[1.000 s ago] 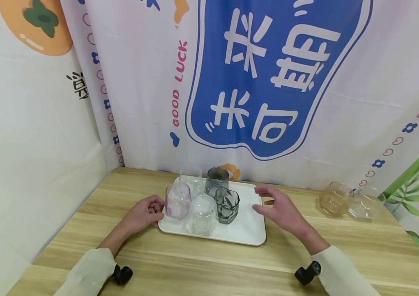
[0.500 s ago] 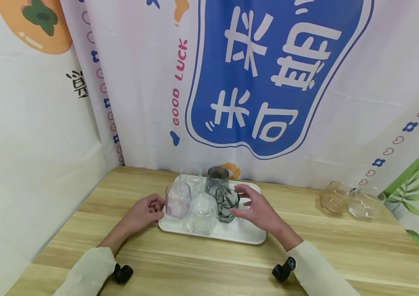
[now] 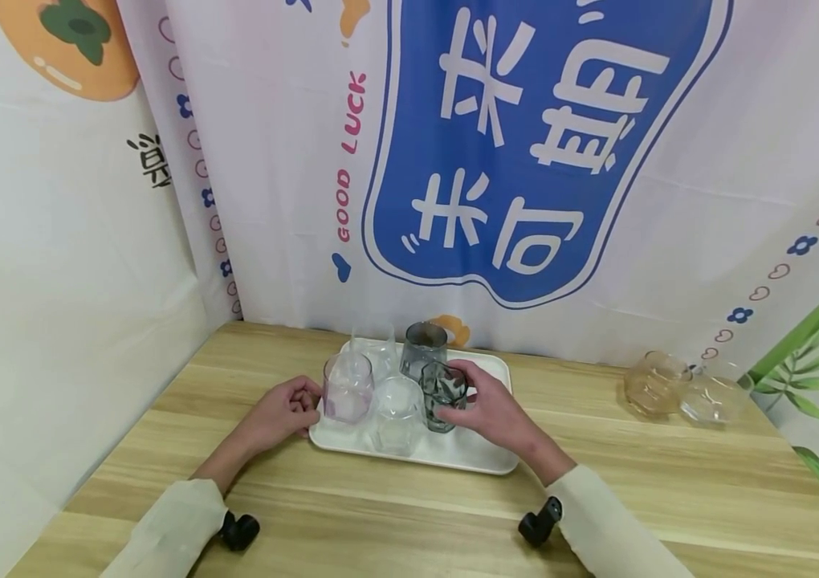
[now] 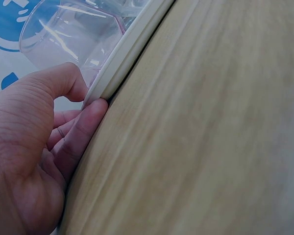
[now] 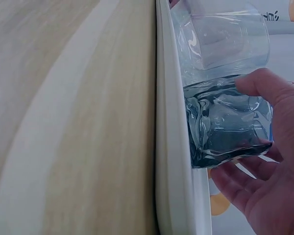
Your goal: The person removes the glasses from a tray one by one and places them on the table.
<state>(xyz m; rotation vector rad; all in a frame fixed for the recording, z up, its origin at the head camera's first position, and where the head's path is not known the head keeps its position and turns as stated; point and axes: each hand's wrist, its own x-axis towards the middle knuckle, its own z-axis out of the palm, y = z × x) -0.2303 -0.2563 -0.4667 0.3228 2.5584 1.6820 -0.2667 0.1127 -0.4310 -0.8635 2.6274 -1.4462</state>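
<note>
A white tray [image 3: 467, 452] lies on the wooden table with several glasses standing on it. At its left end, my left hand [image 3: 283, 416] pinches the tray's rim [image 4: 118, 68] between thumb and finger, beside a pink-tinted glass [image 3: 347, 395]. Toward the right of the group, my right hand [image 3: 490, 408] grips a dark grey faceted glass [image 5: 230, 120], thumb on one side and fingers on the other. That glass appears to stand upright on the tray. Left of it is a clear glass [image 3: 397, 421]; behind are a smoky grey glass [image 3: 420, 351] and another clear one [image 3: 379, 351].
Apart from the tray, an amber glass [image 3: 653, 389] and a clear, faintly tinted glass [image 3: 715, 399] stand close together at the table's right. A printed curtain [image 3: 287, 201] hangs right behind the table's back edge.
My right hand has come in leftward from the tray's right edge and closed round the dark grey glass. My left hand has stayed on the tray rim.
</note>
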